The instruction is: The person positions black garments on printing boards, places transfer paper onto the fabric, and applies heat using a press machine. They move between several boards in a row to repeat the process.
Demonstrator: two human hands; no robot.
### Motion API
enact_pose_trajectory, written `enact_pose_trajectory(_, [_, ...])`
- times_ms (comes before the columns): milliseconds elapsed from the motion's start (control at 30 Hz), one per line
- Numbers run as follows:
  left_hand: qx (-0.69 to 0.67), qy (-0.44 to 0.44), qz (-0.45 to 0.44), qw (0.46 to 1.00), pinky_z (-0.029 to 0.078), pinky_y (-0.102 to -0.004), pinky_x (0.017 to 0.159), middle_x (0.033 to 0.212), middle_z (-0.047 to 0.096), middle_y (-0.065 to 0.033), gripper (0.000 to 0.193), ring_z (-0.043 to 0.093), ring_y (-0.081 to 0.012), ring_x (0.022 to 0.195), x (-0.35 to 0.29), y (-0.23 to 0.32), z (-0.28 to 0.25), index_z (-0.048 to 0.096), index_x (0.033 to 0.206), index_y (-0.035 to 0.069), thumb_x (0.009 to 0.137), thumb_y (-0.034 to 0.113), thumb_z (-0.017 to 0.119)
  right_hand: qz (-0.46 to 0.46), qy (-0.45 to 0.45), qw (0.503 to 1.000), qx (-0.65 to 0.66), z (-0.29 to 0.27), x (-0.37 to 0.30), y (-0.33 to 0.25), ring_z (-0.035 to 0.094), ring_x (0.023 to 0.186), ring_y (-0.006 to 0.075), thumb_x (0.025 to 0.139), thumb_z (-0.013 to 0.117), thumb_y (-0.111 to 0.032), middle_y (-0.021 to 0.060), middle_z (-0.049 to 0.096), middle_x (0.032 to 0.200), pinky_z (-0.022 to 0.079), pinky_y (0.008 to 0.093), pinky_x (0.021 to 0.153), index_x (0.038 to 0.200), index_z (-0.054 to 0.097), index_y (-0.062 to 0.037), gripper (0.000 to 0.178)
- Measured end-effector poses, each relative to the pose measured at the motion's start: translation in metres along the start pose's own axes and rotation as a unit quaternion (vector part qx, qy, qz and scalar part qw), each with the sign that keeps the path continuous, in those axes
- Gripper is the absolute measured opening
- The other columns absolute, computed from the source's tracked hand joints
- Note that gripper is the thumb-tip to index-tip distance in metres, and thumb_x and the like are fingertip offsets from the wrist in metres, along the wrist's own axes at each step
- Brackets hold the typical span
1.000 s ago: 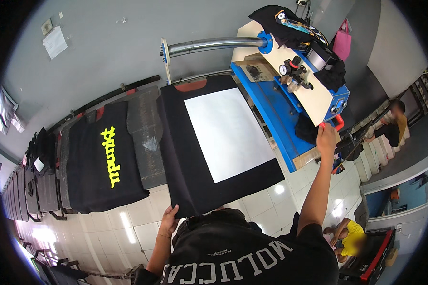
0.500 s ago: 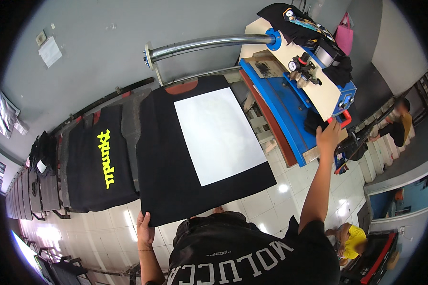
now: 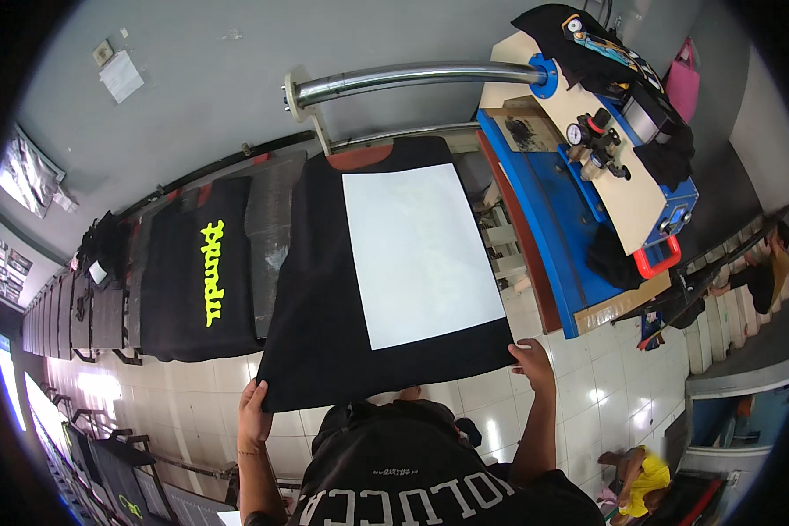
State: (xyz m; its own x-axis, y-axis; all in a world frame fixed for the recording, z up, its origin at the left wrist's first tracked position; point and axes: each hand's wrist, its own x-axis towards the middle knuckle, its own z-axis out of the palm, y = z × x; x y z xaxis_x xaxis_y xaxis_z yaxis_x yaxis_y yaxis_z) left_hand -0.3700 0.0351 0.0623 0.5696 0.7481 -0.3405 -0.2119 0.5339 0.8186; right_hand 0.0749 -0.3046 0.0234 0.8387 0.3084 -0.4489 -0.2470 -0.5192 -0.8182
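Observation:
A black shirt lies spread on the platen in front of me, its reddish platen surface showing at the neck opening. On the shirt rests a large white sheet, slightly tilted, with faint marks showing through. My left hand is closed on the near left corner of the hem. At the near right corner, my right hand pinches the hem between thumb and fingers. The near edge of the cloth hangs past the platen, toward my body.
To the right stands a blue heat press with a red handle and a pressure gauge. Another black shirt with neon-yellow lettering lies on the left platen. A metal rail runs behind. A person in yellow sits at lower right.
My right hand has left the press's red handle and come down to the shirt's near right corner. My left hand stays on the left corner. The view has shifted slightly.

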Motion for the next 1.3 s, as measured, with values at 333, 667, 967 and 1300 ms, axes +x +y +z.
enact_pose_trajectory(333, [-0.094, -0.015, 0.127, 0.987, 0.045, -0.0365, 0.101, 0.132, 0.057, -0.0119, 0.049, 0.057, -0.0232, 0.117, -0.003, 0.051, 0.028, 0.046, 0.137, 0.002, 0.097, 0.028, 0.056, -0.163, -0.089, 0.919, 0.347, -0.019, -0.029, -0.119, 0.062, 0.094, 0.0196, 0.082, 0.062, -0.013, 0.0080, 0.063, 0.101, 0.054, 0.0335, 0.080, 0.106, 0.058, -0.0029, 0.026])
enact_pose_trajectory(667, [-0.101, 0.011, 0.494, 0.864, 0.045, -0.0391, 0.100, 0.123, 0.062, -0.0123, 0.037, 0.058, -0.0229, 0.115, -0.020, 0.294, -0.110, 0.057, 0.125, 0.003, 0.103, 0.031, 0.045, -0.455, -0.181, 0.734, 0.471, 0.077, -0.115, -0.377, 0.059, 0.114, 0.0237, 0.091, 0.058, -0.007, 0.0120, 0.062, 0.125, 0.043, 0.0395, 0.102, 0.131, 0.057, -0.0015, 0.040])
enact_pose_trajectory(967, [0.048, 0.135, 0.361, 0.922, 0.045, -0.0394, 0.087, 0.099, 0.060, -0.0030, 0.024, 0.056, -0.0162, 0.095, 0.168, 0.472, -0.207, 0.061, 0.105, 0.009, 0.097, 0.030, 0.056, -0.414, -0.193, 0.844, 0.281, 0.368, -0.044, -0.540, 0.056, 0.093, 0.0124, 0.087, 0.066, -0.011, 0.0002, 0.062, 0.098, 0.043, 0.0309, 0.082, 0.102, 0.065, -0.0101, 0.015])
enact_pose_trajectory(1300, [0.004, 0.021, 0.442, 0.897, 0.044, -0.0338, 0.090, 0.104, 0.063, -0.0033, 0.025, 0.058, -0.0151, 0.093, 0.207, 0.580, -0.312, 0.061, 0.111, 0.007, 0.097, 0.028, 0.059, -0.511, -0.177, 0.765, 0.351, 0.466, -0.141, -0.571, 0.056, 0.100, 0.0160, 0.090, 0.062, -0.006, 0.0062, 0.060, 0.108, 0.043, 0.0319, 0.091, 0.111, 0.061, 0.0001, 0.021])
